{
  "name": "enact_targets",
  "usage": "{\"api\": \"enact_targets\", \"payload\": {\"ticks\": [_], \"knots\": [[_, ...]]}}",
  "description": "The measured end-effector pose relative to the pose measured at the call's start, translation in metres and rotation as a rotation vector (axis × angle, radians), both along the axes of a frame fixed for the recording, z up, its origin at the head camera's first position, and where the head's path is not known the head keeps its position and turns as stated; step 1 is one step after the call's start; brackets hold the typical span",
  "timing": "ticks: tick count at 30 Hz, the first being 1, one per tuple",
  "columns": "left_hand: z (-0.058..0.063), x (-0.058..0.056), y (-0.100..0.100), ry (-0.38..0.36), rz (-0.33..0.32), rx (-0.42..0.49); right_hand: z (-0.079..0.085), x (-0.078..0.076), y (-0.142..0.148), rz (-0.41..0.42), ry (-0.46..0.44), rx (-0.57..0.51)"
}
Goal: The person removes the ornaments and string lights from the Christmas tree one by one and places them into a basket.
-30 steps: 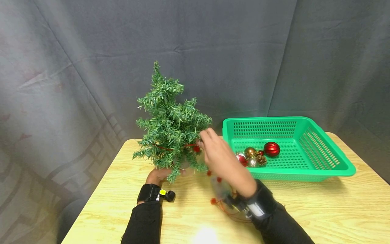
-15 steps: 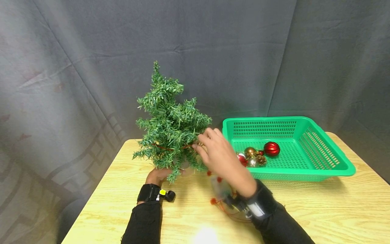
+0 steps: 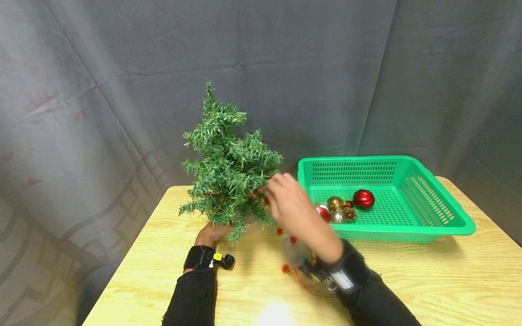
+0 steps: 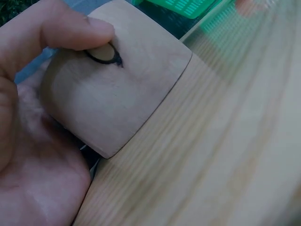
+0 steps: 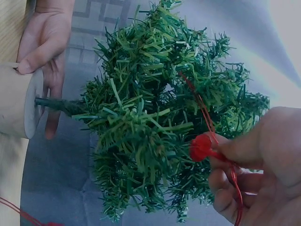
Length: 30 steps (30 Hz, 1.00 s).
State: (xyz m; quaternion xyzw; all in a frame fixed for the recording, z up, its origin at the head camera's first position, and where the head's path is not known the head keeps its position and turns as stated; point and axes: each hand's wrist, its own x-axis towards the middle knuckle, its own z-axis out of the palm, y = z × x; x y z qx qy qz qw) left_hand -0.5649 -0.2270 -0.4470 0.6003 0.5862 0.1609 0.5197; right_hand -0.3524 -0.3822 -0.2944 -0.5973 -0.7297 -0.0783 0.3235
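A small artificial Christmas tree (image 3: 226,163) stands on the table, its trunk set in a round pale base (image 4: 127,80). My left hand (image 5: 47,47) grips that base, thumb pressed on its side near a small dark-rimmed oval mark; foliage partly hides this hand in the head view. At the tree's right side my right hand (image 3: 289,203) pinches a thin red string of lights (image 5: 237,193) between thumb and fingers, right by a red flower-shaped piece (image 5: 201,147). Part of the string (image 3: 220,196) runs across the lower branches. The rest trails below the right wrist on the table.
To the right stands a green plastic basket (image 3: 432,229) holding a shiny red ball (image 3: 364,199), a gold ball (image 3: 335,203), a pinecone (image 3: 349,213) and other small ornaments. A grey curtain (image 3: 310,81) hangs behind the wooden table (image 3: 253,290).
My right hand moves slightly left toward the branches, then back right, still pinching the red string. The tree shifts very slightly. My left hand stays at the base.
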Motion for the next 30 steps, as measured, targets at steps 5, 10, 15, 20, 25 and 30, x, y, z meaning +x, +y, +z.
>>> {"api": "enact_targets", "payload": {"ticks": [5, 10, 15, 20, 25, 30], "knots": [[-0.001, 0.000, 0.003, 0.007, 0.007, 0.011, 0.001, -0.002, 0.000, -0.002, 0.004, -0.051], [-0.003, 0.001, 0.006, 0.071, -0.010, 0.051, 0.000, -0.002, 0.000, 0.004, 0.027, -0.071], [-0.007, 0.005, 0.009, -0.080, -0.057, 0.055, 0.000, -0.002, 0.000, 0.017, 0.024, -0.072], [-0.011, 0.007, 0.016, -0.149, -0.143, 0.094, 0.000, -0.002, -0.001, 0.025, -0.011, -0.056], [-0.012, 0.006, 0.022, -0.168, -0.277, 0.190, 0.000, -0.001, -0.001, 0.030, -0.039, -0.034], [-0.012, 0.006, 0.023, -0.073, -0.310, 0.254, -0.001, 0.000, -0.001, 0.044, -0.020, -0.029]]}}
